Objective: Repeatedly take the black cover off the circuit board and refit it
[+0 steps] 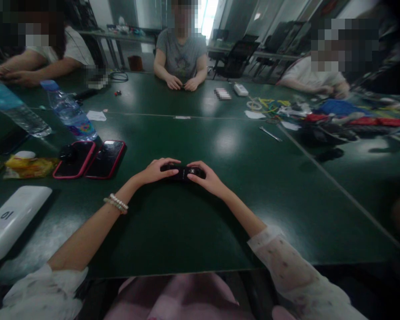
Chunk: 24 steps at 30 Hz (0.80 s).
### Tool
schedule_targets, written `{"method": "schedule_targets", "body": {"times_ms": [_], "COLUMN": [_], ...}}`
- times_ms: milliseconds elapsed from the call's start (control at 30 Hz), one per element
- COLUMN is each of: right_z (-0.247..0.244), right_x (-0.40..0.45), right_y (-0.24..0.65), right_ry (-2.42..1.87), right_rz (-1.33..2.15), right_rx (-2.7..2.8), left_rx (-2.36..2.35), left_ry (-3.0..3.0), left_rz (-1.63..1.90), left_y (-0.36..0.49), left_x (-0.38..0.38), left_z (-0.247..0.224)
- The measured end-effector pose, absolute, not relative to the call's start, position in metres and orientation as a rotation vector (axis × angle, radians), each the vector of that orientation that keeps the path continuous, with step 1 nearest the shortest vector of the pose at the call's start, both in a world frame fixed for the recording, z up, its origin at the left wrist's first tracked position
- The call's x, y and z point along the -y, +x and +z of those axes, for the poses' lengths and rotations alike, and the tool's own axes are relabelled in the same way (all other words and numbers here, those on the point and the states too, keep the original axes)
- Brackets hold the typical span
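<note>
A small black oblong device (182, 174) with little white markings lies at the middle of the green table, and I cannot make out its exact kind. My left hand (156, 170) is closed around its left end, thumb on the near face and fingers over the far edge. On the other end, my right hand (210, 178) grips it the same way, thumb by a small light square. The fingers cover both ends of the device. To the left of my left hand are two phones, one dark with a red rim (106, 159) and one in a pink-red case (80, 166).
Left on the green table (193, 231) are a white box marked 01 (16, 222), a yellow packet (30, 165) and two water bottles, one blue-capped (70, 111). A wrench (270, 134) and a cable pile (266, 106) lie right. Several people sit around the table.
</note>
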State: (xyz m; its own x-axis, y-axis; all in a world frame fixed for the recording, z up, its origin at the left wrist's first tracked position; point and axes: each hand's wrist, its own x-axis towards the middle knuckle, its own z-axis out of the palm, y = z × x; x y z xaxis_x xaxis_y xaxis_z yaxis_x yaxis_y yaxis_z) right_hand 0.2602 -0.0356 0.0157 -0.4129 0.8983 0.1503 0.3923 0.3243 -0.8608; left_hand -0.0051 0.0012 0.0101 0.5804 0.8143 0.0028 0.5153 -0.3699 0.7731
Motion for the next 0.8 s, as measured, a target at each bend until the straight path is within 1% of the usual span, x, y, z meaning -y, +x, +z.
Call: {"method": "schedule_targets", "body": {"times_ms": [400, 800], "right_z": [0.0178, 0.0145], "right_x": [0.0349, 0.0339], "right_y": [0.2605, 0.2627], "right_ry": [-1.106, -1.108], "right_rz": [1.136, 1.098], "right_rx": [1.884, 1.933], "left_rx": [-1.065, -1.055], "left_ry": [2.027, 2.021], "left_rz": [0.461, 0.486], "left_y": [-0.0055, -0.0038], "left_x": [0.0002, 0.0007], "left_z": [0.014, 0.0135]}}
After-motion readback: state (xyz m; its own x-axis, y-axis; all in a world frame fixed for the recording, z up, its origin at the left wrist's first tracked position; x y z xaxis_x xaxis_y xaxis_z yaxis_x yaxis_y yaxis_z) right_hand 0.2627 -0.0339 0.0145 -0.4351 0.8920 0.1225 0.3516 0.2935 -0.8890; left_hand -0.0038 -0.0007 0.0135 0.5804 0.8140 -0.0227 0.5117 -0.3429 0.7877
